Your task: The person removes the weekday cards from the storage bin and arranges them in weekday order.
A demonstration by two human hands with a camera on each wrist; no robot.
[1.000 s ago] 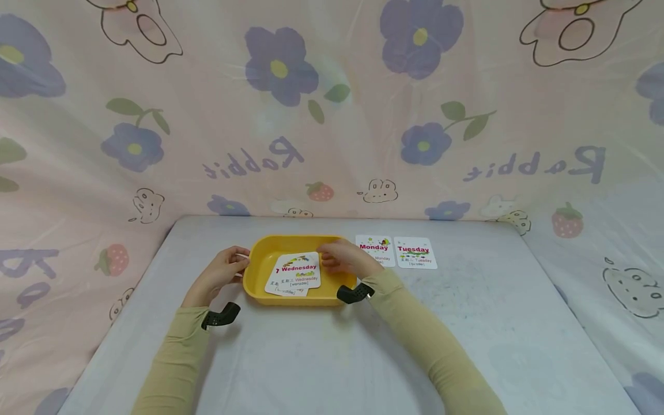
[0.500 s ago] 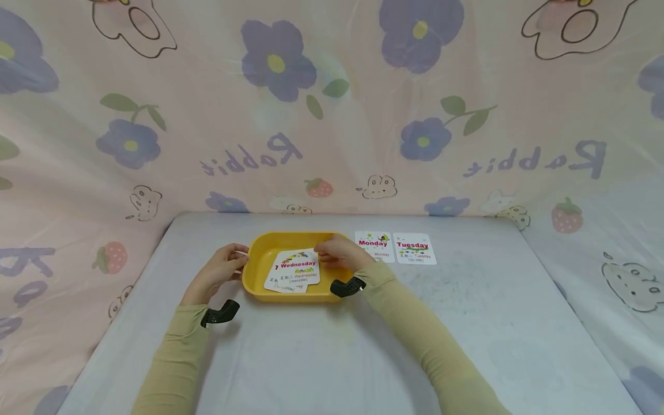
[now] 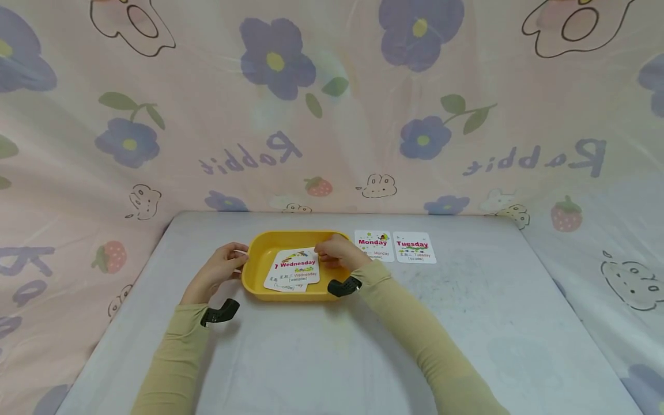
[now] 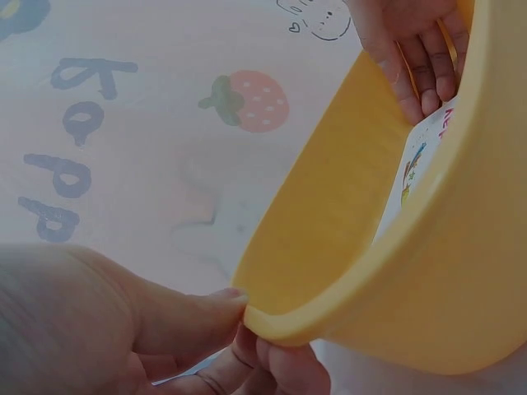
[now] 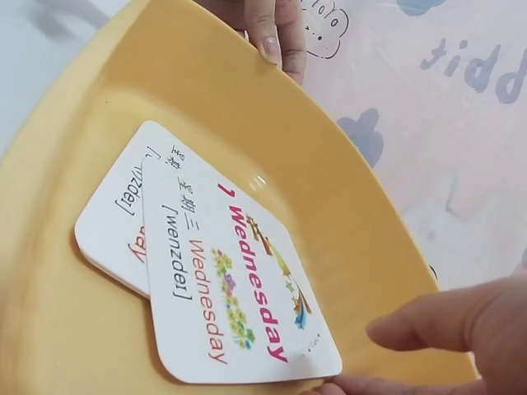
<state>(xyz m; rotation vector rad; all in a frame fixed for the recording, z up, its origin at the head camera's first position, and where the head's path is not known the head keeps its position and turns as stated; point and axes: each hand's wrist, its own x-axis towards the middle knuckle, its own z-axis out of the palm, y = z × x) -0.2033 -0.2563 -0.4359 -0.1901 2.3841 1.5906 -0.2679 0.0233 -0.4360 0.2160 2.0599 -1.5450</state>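
At its left end, a yellow plastic tray (image 3: 290,297) is pinched by my left hand (image 3: 218,270), thumb on the rim and fingers curled outside the wall. Inside the tray lies a white Wednesday card (image 5: 193,304) on top of other cards, one of which (image 5: 114,218) sticks out beneath it. My right hand (image 3: 339,254) reaches into the tray's right side. One fingertip is right at the Wednesday card's corner, while the thumb (image 5: 420,325) stays apart from the card. The lower cards are mostly covered.
Right of the tray, a Monday card (image 3: 376,246) and a Tuesday card (image 3: 414,248) lie side by side on the white table (image 3: 311,357). A patterned curtain (image 3: 332,115) hangs behind the table and at both sides.
The view has tilted slightly, so everything sits a little higher in it. My right hand has shifted slightly left over the tray; my left hand keeps its grip on the rim.
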